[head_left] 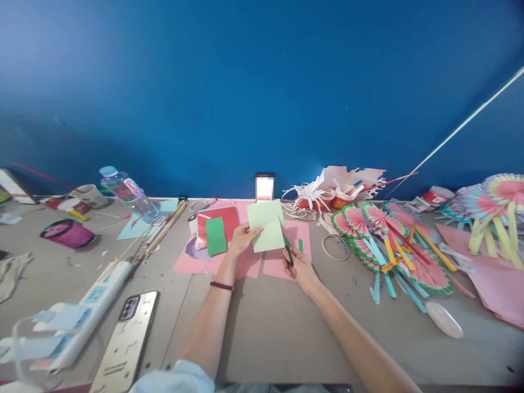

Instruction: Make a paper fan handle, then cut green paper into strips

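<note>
Paper (266,221) of pale green sits between the person's two hands, above pink sheets (245,269) on the table (262,327). The left hand (242,239) pinches its left edge, thumb on the near face. The right hand (301,266) is closed around dark-handled scissors (289,255) at the paper's lower right corner. A green card (216,236) lies left of the left hand.

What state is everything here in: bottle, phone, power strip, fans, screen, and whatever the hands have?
Pale green paper: held up, left hand
Scissors: in right hand, by paper's edge
Bottle: capped, tilted
Phone: face down
Power strip: plugged into, light on
Fans: spread
Screen: lit, upright
</note>
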`<state>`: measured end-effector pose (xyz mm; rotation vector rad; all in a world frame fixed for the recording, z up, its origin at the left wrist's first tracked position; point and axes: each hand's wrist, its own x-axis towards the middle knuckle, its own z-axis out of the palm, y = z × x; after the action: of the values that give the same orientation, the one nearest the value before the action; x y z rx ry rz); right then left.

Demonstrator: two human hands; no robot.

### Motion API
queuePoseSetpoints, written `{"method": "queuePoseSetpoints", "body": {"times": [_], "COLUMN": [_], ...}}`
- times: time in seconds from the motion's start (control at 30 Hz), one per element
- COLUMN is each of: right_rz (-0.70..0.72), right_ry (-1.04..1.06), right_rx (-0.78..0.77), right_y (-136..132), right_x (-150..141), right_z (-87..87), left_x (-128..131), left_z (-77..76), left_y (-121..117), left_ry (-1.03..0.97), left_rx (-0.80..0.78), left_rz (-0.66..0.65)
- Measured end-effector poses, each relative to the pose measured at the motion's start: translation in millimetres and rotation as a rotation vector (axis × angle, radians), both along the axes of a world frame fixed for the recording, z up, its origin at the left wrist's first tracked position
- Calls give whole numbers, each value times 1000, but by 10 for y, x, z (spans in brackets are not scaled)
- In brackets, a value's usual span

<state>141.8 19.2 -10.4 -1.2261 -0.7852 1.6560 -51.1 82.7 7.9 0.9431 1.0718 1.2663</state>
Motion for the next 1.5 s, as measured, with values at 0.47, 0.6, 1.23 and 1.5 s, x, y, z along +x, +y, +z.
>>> {"method": "queuePoseSetpoints", "body": {"times": [0.47,0.6,1.23,1.5], "right_rz": [-33,-51,-56,-59], "right_ry": [33,34,28,35], "right_rx": [30,-2,20,43], "right_y": [-15,-13,-7,10], "right_x": [13,1,-1,-3], "right_z": [-33,7,10,-21], "left_x": [35,37,45,44], "left_z": [21,-12,-7,9], "left_y": [-32,-27,-30,-43], "left_ry": [16,22,14,15], "left_rx": [-26,-27,-62,-51], "left_rz": [-83,-101,-86,-90]}}
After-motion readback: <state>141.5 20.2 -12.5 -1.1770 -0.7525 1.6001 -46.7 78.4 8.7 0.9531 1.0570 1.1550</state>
